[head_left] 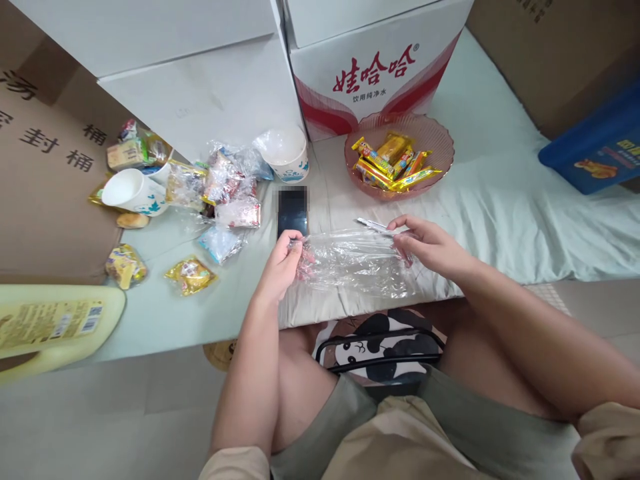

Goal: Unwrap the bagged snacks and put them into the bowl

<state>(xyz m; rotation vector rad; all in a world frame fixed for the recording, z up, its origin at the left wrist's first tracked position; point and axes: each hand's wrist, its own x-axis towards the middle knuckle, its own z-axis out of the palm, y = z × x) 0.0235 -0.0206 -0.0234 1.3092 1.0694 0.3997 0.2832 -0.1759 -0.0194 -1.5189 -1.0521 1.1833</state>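
A clear plastic bag [355,263] is stretched between my two hands, low over the cloth near its front edge. Its left end is pinched between the thumb and fingers of my left hand [285,263]. At the other end, my right hand [430,247] grips the bag, and some of its fingers show through the film. Just beyond the bag, by my right fingertips, lies a thin white tool [373,225], too small to identify. A dark phone [292,217] lies flat beyond my left hand. Behind the bag stands a pink glass bowl [447,157] containing several yellow-wrapped snack bars [395,160].
Wrapped snacks [227,187] are piled at left, around a paper cup [133,192]; another paper cup [285,153] stands by the white carton [200,100]. A red-and-white carton [375,80] backs the bowl. A yellow jug [60,323] is front left, a blue container [595,143] right.
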